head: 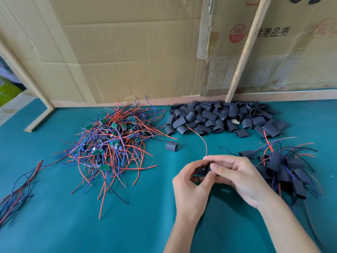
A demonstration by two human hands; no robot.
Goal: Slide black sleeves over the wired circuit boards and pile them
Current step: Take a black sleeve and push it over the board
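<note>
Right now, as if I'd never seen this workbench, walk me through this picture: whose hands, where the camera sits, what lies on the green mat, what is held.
This is one view from a camera worn on a person's head, looking down at two bare hands. On the teal-green mat lie a tangled heap of small green circuit boards with red, blue and black wires, a pile of short empty black sleeves, and a finished pile of sleeved boards. The left hand and right hand together pinch one black sleeve going over a wired board.
</note>
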